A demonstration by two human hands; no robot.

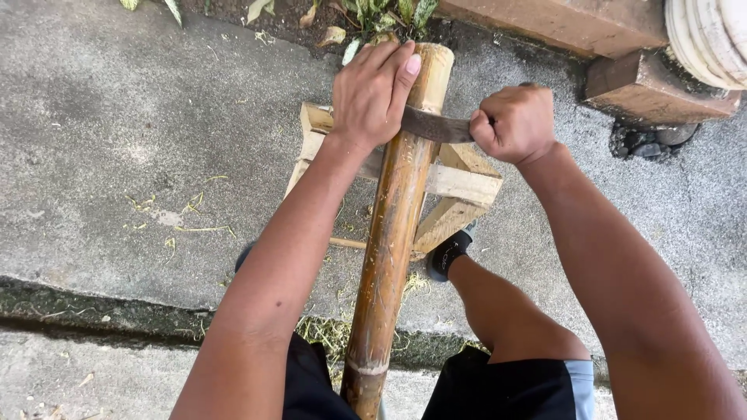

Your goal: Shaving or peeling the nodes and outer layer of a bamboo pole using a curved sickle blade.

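Two hands work one blade across a thick bamboo pole [393, 225]. The right hand [515, 123] is balled into a tight fist around the handle of the knife [436, 124], of which only the dark, flat blade shows. The left hand [373, 93] lies with fingers pressed together over the far end of that blade, its palm bearing on the pole just beneath, near the pole's upper end. The pole runs from between the person's legs up past both hands, leaning on a rough wooden trestle [459, 183] that sits directly below the hands.

The bamboo looks stiff, hard and fairly heavy, with a smooth skin that could be slippery; I judge the surest hold to be on the knife at both ends, as now, with the pole steadied by body and trestle. The blade edge lies close to the left fingers, which is a hazard.

Beyond the hands lie leaves and soil; to the right of the right hand stands a brick ledge [646, 85]. Below the wrists, a sock-clad foot [447, 253] rests by the trestle, and pale shavings [327, 330] litter the concrete floor [101, 140].
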